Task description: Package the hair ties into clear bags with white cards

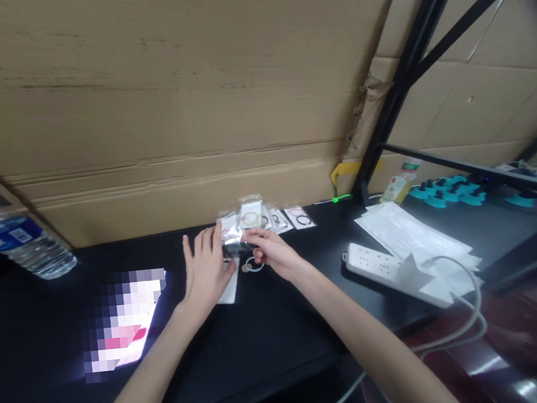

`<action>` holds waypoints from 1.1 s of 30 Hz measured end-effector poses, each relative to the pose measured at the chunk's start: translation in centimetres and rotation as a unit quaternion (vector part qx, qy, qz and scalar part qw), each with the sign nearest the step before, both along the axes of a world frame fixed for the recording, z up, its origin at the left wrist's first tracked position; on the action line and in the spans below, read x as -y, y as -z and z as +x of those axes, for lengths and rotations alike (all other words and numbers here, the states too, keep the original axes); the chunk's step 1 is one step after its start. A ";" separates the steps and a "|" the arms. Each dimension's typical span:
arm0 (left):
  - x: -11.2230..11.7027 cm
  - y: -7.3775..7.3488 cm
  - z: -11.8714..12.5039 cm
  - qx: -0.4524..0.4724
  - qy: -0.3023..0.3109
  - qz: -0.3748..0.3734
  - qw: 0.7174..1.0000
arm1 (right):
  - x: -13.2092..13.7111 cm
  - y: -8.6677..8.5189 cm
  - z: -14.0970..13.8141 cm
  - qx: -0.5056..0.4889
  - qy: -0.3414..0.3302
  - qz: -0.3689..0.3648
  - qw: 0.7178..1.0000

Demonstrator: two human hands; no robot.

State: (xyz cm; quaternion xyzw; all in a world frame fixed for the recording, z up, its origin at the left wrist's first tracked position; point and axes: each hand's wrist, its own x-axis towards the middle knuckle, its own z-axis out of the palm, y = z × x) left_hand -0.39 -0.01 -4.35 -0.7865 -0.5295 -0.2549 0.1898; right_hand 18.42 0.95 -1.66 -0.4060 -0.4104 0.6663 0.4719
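Note:
A small clear plastic bag [234, 235] with a shiny surface lies between my two hands. My right hand [276, 251] pinches its right edge between thumb and fingers. My left hand [205, 261] has its fingers stretched out and apart, the index finger against the bag's left side. Its thumb is over a white card [230, 287] on the table, partly hidden by the hand. A pale ring-shaped band [255, 265] with a small round piece lies just below my right fingers. Behind the bag sit several small packets [251, 217] with thin bands on cards; one packet [299, 217] holds a dark band.
On the black table [281, 333] lie a lit phone [128, 323] and a water bottle [20, 238] at left. To the right are a white power strip [394, 275] with cables, white bags [414, 232] and turquoise pieces [448, 192]. Cardboard [182, 96] and a black frame [383, 114] stand behind.

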 end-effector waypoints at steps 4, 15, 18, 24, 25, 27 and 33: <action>0.0 0.0 0.2 0.028 0.012 -0.003 1.000 | 0.2 -0.2 0.2 -0.081 -0.067 -0.002 0.994; 0.0 -0.6 0.2 0.079 0.065 -0.062 0.993 | 1.0 -0.6 0.2 -0.015 -0.159 0.014 0.987; -0.1 -0.7 0.1 0.072 0.080 -0.062 0.992 | 1.0 -0.6 0.2 0.002 -0.192 0.015 0.981; -0.1 -0.8 0.0 0.038 0.111 -0.062 0.991 | 1.3 -0.7 0.1 0.043 -0.222 0.026 0.974; -0.1 -0.8 0.0 0.030 0.118 -0.057 0.991 | 1.3 -0.7 0.1 0.045 -0.219 0.027 0.974; -0.1 -0.8 0.0 0.015 0.125 -0.045 0.991 | 1.3 -0.6 0.1 0.048 -0.211 0.029 0.976; -0.3 -0.3 -0.2 -0.023 0.099 -0.011 0.995 | 1.0 -0.1 0.2 0.025 -0.218 0.039 0.975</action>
